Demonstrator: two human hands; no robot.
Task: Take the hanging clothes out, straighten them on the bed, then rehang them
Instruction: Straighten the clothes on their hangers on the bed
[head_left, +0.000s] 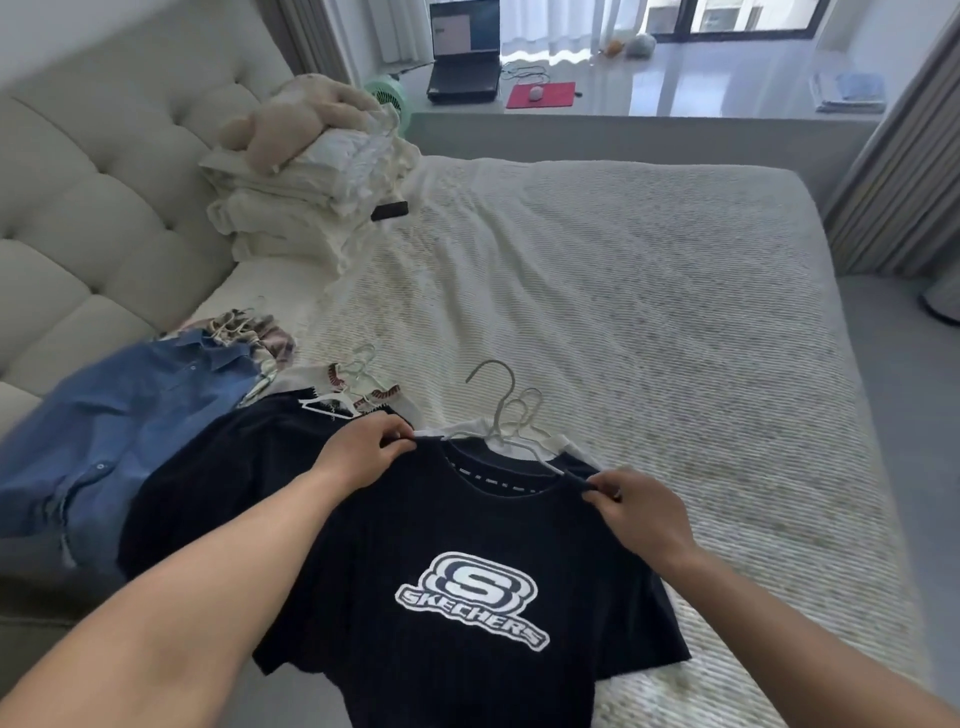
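A black T-shirt (467, 535) with a white Skechers logo lies front-up on the bed (649, 291), still on a white wire hanger (501, 410) whose hook points away from me. My left hand (363, 457) pinches the shirt's left shoulder seam by the collar. My right hand (636, 512) pinches the right shoulder seam. A white garment shows under the collar. To the left lie another black garment (218, 478), a blue denim shirt (119, 415) and a patterned white top with its own hanger (358, 384).
A stack of folded cream bedding with a plush toy (306, 171) stands near the padded headboard (93, 182), a dark phone (389, 211) beside it. Beyond the bed, a window ledge holds a laptop (462, 57) and a red mat (540, 94). A curtain (904, 171) hangs at right.
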